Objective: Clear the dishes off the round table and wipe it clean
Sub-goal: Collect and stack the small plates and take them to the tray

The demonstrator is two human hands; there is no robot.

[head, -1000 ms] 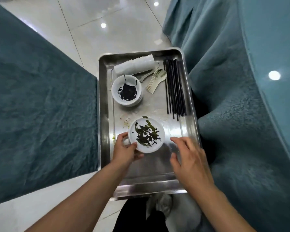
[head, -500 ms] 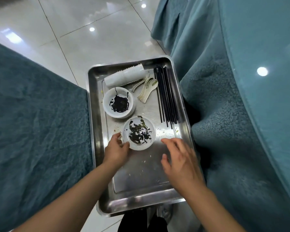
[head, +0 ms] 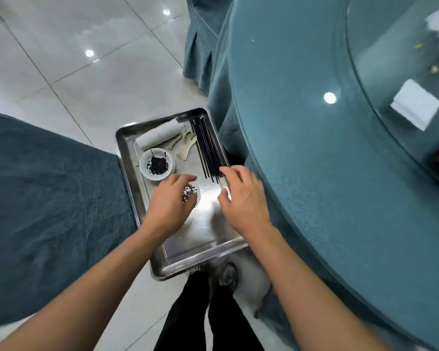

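A steel tray (head: 178, 259) sits low between a covered chair and the round table (head: 314, 160). On it are a white dish with dark sauce (head: 157, 164), a small white dish with green residue (head: 195, 195), black chopsticks (head: 205, 148), pale spoons (head: 186, 145) and a lying stack of white cups (head: 160, 134). My left hand (head: 170, 203) lies over the residue dish with fingers stretched out, covering most of it. My right hand (head: 243, 198) hovers relaxed over the tray's right rim, by the near chopstick ends, holding nothing.
The table has a teal cloth under glass. A white folded cloth (head: 416, 103) lies on its inner glass turntable, with blurred items at the far right edge. Teal-covered chairs stand at the left (head: 48, 198) and top (head: 200, 34). The floor is glossy white tile.
The view has lifted and swung right, bringing the table top into sight. My left hand slid from the dish's rim to over the dish. My right hand moved up toward the chopsticks.
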